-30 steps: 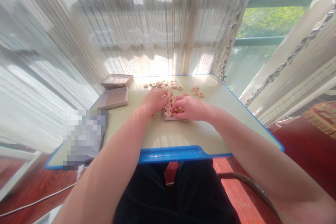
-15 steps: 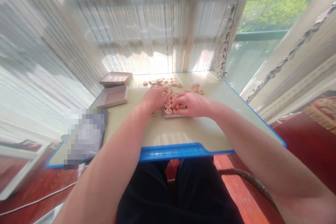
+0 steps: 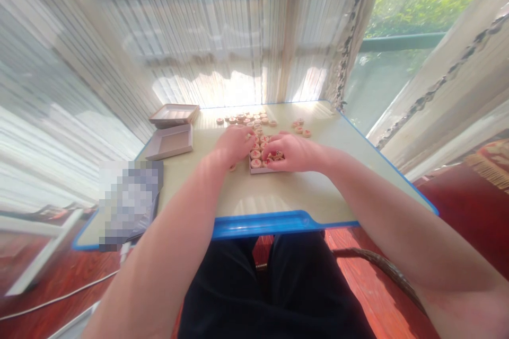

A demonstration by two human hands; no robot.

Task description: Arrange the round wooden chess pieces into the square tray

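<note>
A shallow box (image 3: 260, 171) stands at the middle of the table, with rows of round wooden Chinese chess pieces (image 3: 255, 154) in it, marked in red characters. At its left side my left hand (image 3: 235, 145) is closed, its fingertips on a pale chess piece that is partly hidden. My right hand (image 3: 293, 151) reaches over the box's right half. Its thumb and fingers are bent around a chess piece (image 3: 279, 155) there, and the hand hides much of that side. One loose piece (image 3: 232, 168) lies under my left wrist.
Many loose pieces (image 3: 240, 117) lie at the back of the table, and several more (image 3: 299, 130) at the back right. Two open box parts, one (image 3: 175, 113) behind the other (image 3: 170, 143), sit at the left. A blurred-out item (image 3: 133, 201) lies near the left edge. The table (image 3: 262, 196) has a blue rim.
My right fingers have shifted slightly over the pieces in the box. My left hand keeps about the same place at the box's left side. The view has tilted a little.
</note>
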